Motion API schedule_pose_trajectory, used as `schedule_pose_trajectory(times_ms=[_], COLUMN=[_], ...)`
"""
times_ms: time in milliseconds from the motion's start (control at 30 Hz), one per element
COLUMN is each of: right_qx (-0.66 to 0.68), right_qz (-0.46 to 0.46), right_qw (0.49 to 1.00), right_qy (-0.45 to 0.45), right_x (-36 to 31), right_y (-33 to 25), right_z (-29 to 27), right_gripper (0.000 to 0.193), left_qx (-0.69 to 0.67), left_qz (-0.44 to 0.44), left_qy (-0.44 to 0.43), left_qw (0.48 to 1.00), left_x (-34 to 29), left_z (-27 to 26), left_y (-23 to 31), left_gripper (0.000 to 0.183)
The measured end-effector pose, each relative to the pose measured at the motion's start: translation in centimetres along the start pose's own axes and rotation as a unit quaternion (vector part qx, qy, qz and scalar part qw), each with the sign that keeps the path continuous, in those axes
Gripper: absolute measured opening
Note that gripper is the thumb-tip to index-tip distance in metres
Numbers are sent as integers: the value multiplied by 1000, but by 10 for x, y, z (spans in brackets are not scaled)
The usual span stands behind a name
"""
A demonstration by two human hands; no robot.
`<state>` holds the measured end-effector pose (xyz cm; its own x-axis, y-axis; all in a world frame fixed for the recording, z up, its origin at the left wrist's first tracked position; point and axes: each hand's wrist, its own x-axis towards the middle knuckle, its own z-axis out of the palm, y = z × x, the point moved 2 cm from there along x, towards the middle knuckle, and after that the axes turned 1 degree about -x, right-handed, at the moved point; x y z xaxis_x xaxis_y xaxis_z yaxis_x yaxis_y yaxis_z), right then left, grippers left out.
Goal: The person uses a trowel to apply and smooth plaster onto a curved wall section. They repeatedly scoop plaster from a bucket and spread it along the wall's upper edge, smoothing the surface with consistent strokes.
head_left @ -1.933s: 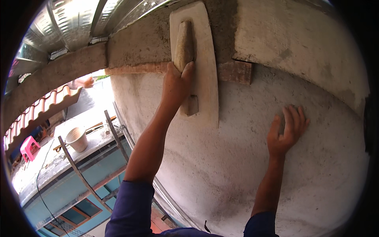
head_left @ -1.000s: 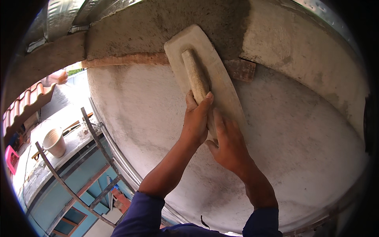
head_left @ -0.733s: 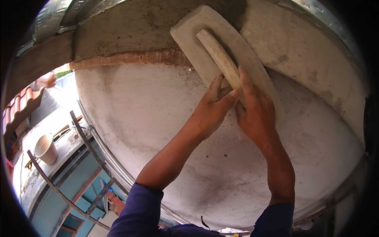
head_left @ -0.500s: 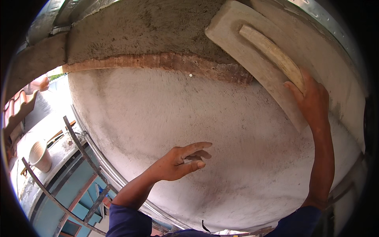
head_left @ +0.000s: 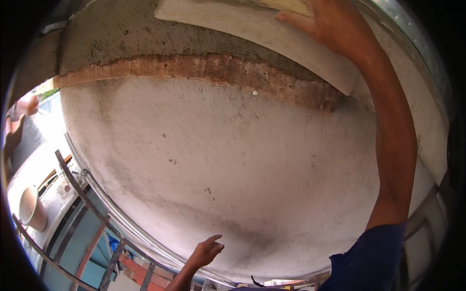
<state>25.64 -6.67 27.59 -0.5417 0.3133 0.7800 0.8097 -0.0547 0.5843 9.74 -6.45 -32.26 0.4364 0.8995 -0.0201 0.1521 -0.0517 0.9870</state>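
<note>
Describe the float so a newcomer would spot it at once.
From the pale wall, go up past the brown strip to the picture's top edge. There the right hand holds the float, a long flat plate partly out of frame. Its smooth, pale face sets it apart from the rough dark band beneath.

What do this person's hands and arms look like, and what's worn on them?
The left hand and right hand are bare; no gloves or watch show. The right sleeve is dark blue, leaving the forearm uncovered. The left sleeve is out of view.
</note>
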Motion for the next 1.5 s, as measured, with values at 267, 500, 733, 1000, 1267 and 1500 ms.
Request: schedule_pose_trajectory(times_ms=[267, 500, 733, 1000, 1267, 1500], right_qx=[70, 25, -17, 173, 485, 720], right_qz=[-2, 84, 111, 88, 301, 388], right_qw=[991, 988, 985, 973, 817, 575], right_qy=[-110, -125, -130, -129, -80, 13], right_x=[6, -127, -47, -90, -228, -258], right_y=[-3, 58, 31, 12, -116, -167], right_z=[1, -5, -15, 1, 54, 61], right_gripper=[50, 52, 55, 67, 73, 71], left_qx=[74, 62, 117, 43, -124, -83], left_qz=[77, -88, -26, 48, 363, 268], left_qy=[-37, 41, 51, -14, 153, 234], left_qw=[994, 993, 992, 998, 911, 931], left_x=[39, -7, 18, 31, 41, 58], left_z=[37, 4, 10, 47, 46, 22], left_y=[30, -89, -59, 12, 198, 191], left_gripper=[53, 52, 49, 52, 64, 59])
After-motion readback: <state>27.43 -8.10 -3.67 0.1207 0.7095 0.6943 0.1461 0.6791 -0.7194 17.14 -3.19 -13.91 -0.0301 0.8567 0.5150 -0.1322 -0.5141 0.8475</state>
